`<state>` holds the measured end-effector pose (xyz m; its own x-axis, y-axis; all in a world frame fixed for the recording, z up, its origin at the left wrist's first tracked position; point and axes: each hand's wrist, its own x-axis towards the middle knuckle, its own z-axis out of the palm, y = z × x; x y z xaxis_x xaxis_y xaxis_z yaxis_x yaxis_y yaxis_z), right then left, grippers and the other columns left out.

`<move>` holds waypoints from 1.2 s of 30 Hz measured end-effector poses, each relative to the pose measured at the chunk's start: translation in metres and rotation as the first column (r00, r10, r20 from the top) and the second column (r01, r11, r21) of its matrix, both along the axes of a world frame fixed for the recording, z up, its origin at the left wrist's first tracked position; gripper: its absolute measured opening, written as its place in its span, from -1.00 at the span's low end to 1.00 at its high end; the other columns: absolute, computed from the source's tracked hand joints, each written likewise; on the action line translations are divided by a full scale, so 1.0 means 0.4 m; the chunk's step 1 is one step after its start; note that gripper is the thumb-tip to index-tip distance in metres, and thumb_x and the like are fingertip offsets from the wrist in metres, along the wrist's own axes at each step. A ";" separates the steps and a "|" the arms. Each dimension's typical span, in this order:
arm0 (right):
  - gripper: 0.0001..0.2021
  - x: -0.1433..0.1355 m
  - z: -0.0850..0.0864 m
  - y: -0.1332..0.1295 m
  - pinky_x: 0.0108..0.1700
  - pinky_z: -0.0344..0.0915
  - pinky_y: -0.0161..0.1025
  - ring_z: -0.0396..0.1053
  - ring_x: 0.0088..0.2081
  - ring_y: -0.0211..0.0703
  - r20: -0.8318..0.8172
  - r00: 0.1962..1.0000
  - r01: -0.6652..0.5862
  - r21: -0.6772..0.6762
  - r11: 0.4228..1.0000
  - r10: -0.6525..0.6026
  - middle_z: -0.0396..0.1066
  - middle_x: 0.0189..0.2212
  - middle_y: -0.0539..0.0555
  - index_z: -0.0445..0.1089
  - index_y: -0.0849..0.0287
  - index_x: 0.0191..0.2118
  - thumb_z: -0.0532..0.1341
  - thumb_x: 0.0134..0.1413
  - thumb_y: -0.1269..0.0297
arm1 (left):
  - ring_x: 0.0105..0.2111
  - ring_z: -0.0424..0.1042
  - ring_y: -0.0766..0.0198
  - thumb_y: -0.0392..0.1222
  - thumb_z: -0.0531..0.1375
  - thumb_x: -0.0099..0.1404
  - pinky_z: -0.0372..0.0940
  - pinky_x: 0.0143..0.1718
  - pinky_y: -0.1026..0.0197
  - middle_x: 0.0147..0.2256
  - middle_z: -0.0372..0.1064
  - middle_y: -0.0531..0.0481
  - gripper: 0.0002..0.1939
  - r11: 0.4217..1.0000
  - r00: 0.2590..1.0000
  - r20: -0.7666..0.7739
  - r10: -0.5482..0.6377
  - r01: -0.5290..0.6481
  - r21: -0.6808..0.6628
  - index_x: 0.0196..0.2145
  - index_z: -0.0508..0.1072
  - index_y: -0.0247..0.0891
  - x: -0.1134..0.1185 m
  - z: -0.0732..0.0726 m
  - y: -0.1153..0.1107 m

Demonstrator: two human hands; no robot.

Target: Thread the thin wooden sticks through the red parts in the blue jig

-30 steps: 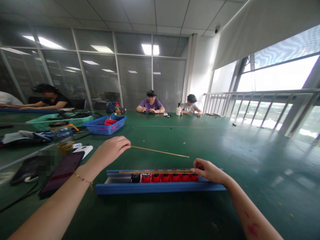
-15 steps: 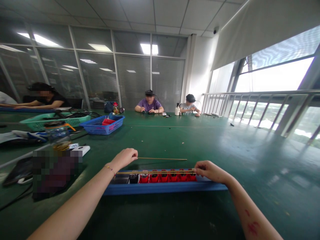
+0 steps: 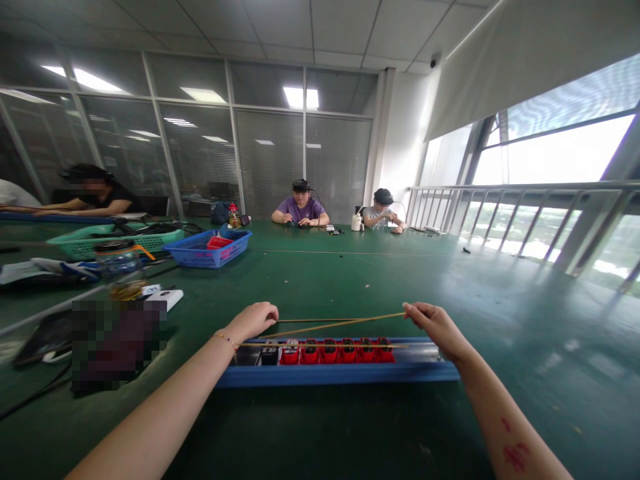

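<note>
My left hand (image 3: 260, 317) is closed in a pinch at the left end of a thin yellowish stick (image 3: 300, 321) beyond the long blue tray (image 3: 340, 375). Between the fingertips of my right hand (image 3: 430, 323) is the right end of a second thin stick (image 3: 330, 326), which slants down to the left behind the tray's far edge. A further thin stick (image 3: 325, 345) lies lengthwise across the tray, its left end hidden by my left wrist. Inside the tray stands a row of several red bins (image 3: 329, 353) with dark contents, and a black bin (image 3: 270, 355) to their left.
Left on the green table (image 3: 320, 280) are a blue basket (image 3: 205, 257) holding a red bin, a green basket (image 3: 75, 247), a glass jar (image 3: 120, 270), a white device (image 3: 170, 300) and dark cables. Several people sit around the table's far side.
My right hand has lifted one stick's right end off the tray and moved it up and away from me. My left hand has stayed nearly in place, still pinching its stick.
</note>
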<state>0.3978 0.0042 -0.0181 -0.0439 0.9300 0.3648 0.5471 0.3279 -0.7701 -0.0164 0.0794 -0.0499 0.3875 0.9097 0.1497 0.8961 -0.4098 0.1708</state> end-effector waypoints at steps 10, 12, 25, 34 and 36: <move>-0.54 0.022 -0.051 0.053 -0.53 0.06 -0.35 0.14 -0.59 -0.28 0.312 0.945 0.096 0.012 0.995 -0.095 0.23 -0.68 -0.03 0.42 0.22 -0.45 0.00 -0.03 -0.09 | -0.26 0.35 0.24 -0.22 -0.05 0.19 0.21 -0.26 0.23 -0.23 0.37 0.00 -0.75 0.997 0.996 0.073 0.056 -0.059 0.050 -0.28 0.40 -0.15 0.000 0.009 -0.011; -0.60 0.007 -0.057 0.066 -0.49 0.10 -0.34 0.21 -0.54 -0.25 0.374 0.926 0.049 0.010 0.999 -0.049 0.33 -0.61 0.00 0.43 0.20 -0.44 0.05 -0.06 -0.05 | -0.25 0.35 0.25 -0.20 -0.08 0.21 0.21 -0.26 0.23 -0.20 0.36 0.00 -0.72 0.995 0.993 0.097 0.063 -0.071 0.077 -0.21 0.36 -0.14 0.003 0.019 -0.019; -0.82 -0.102 -0.060 0.186 -0.32 0.16 -0.31 0.34 -0.30 -0.12 0.706 0.701 -0.093 -0.050 0.994 0.101 0.43 -0.37 0.05 0.43 0.10 -0.45 0.19 -0.14 0.13 | -0.41 0.33 0.29 0.04 0.01 0.14 0.13 -0.43 0.33 -0.37 0.37 0.02 -0.69 0.996 0.993 0.106 -0.057 0.063 -0.059 -0.37 0.43 -0.18 -0.001 0.189 -0.180; -0.83 -0.112 -0.100 0.207 -0.34 0.20 -0.35 0.34 -0.36 -0.19 0.655 0.742 -0.103 -0.101 0.990 0.144 0.43 -0.40 0.02 0.42 0.15 -0.38 0.19 -0.12 0.19 | -0.47 0.34 0.33 -0.07 0.06 0.12 0.09 -0.48 0.36 -0.49 0.39 0.13 -0.83 0.976 0.992 0.078 -0.098 0.112 -0.189 -0.43 0.42 -0.10 0.014 0.205 -0.265; -0.80 -0.109 -0.105 0.208 -0.33 0.21 -0.35 0.34 -0.37 -0.20 0.636 0.757 -0.106 -0.112 0.988 0.153 0.43 -0.41 0.02 0.40 0.15 -0.32 0.20 -0.13 0.23 | -0.49 0.34 0.33 -0.07 0.06 0.11 0.09 -0.50 0.36 -0.51 0.39 0.14 -0.83 0.973 0.991 0.086 -0.104 0.119 -0.197 -0.45 0.42 -0.11 0.019 0.204 -0.264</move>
